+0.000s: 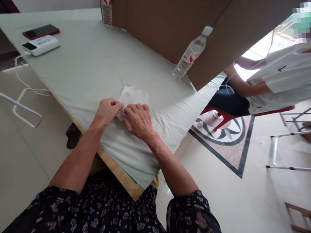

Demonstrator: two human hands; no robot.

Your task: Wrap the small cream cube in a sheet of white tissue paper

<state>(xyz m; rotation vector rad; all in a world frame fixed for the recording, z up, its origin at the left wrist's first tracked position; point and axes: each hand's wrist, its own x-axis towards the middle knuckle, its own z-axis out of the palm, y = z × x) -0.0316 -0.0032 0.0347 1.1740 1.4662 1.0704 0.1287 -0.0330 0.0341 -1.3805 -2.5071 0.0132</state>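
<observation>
A small white tissue-like sheet (133, 96) lies flat on the table's pale green cloth (92, 64). My left hand (107, 111) pinches the sheet's near corner with its fingers curled. My right hand (139, 120) rests beside it, fingers bent and pressing on the sheet's near edge. Both hands touch each other at the fingertips. The part of the sheet under my fingers is hidden.
A red phone (41, 31) and a white power bank (40, 44) with a cable lie at the far left. Two water bottles (192, 52) (106, 7) stand by a brown cardboard wall (180, 17). Another person (276, 78) sits on a red chair at the right.
</observation>
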